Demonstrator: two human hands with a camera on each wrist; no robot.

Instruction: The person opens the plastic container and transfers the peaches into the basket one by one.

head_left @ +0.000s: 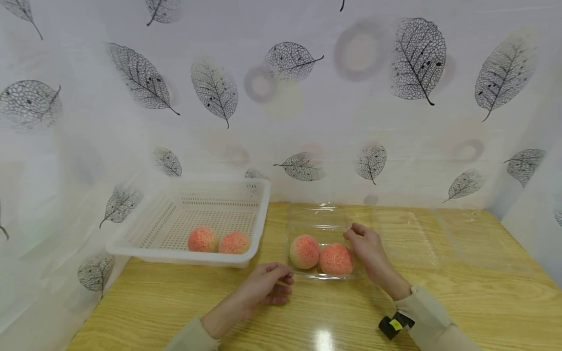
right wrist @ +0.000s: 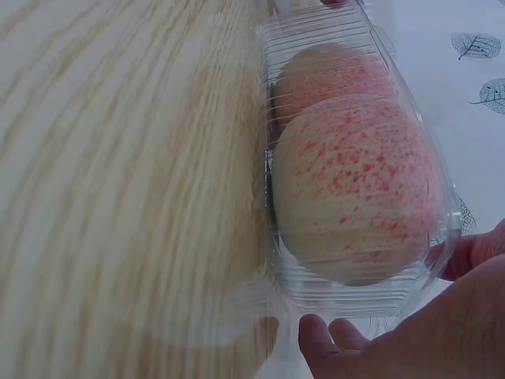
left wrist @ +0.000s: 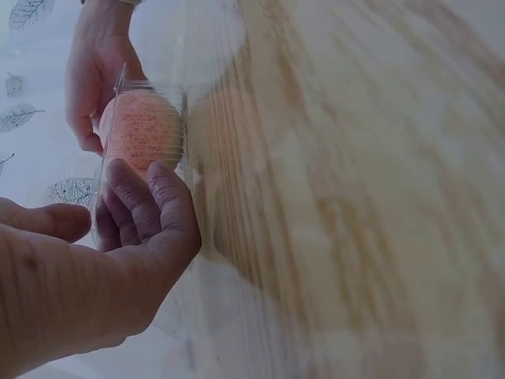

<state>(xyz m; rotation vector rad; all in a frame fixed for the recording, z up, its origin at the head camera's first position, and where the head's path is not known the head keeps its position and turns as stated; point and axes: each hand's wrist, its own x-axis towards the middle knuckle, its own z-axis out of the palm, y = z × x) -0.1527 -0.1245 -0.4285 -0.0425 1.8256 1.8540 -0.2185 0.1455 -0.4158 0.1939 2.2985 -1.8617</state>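
Note:
A clear plastic clamshell box (head_left: 325, 277) sits on the table, its lid (head_left: 318, 215) folded back behind it. Inside lie two peaches (head_left: 305, 251), round and speckled pink over cream, side by side. My left hand (head_left: 259, 291) is at the box's front left corner; in the left wrist view its thumb and bent fingers come either side of the rim. At the right side, my right hand (head_left: 372, 251) holds the rim between thumb and finger, and in the right wrist view its other fingers (right wrist: 317, 343) hang below, beside the wall.
To the left stands a white perforated plastic basket (head_left: 259, 214) with two more peaches (head_left: 202, 239) near its front. Two further clear boxes (head_left: 406, 236) lie at the back right. A leaf-printed white curtain (head_left: 316, 122) hangs behind the wooden table (head_left: 461, 302).

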